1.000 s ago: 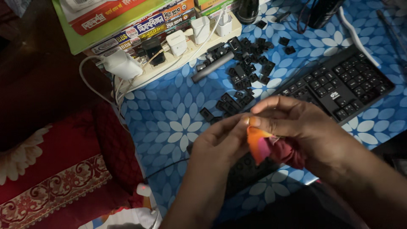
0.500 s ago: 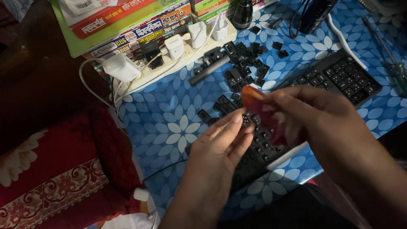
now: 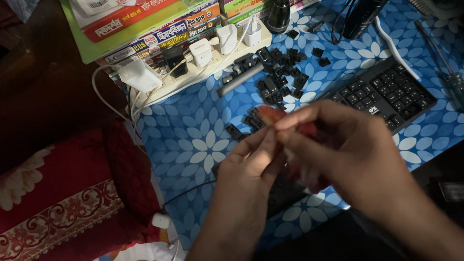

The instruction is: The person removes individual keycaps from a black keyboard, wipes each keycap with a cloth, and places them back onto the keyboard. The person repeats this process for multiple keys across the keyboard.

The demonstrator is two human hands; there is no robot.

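Note:
My right hand is shut on a red-orange cloth, raised above a blue flowered tablecloth. My left hand reaches up from below, its thumb and fingers pinched together against the right fingertips and the cloth; what it pinches is hidden. Under both hands lies a black keyboard, its near end covered by my hands. Several loose black keycaps are scattered beyond the hands, beside a long grey key bar.
A white power strip with plugged-in chargers runs along the back left, in front of stacked books. A screwdriver lies at the right edge. A dark bottle stands at the back. A red patterned cushion is left of the table.
Both hands have stayed together over the keyboard. The right hand lifted the cloth up and to the left, and the left fingers closed in against it.

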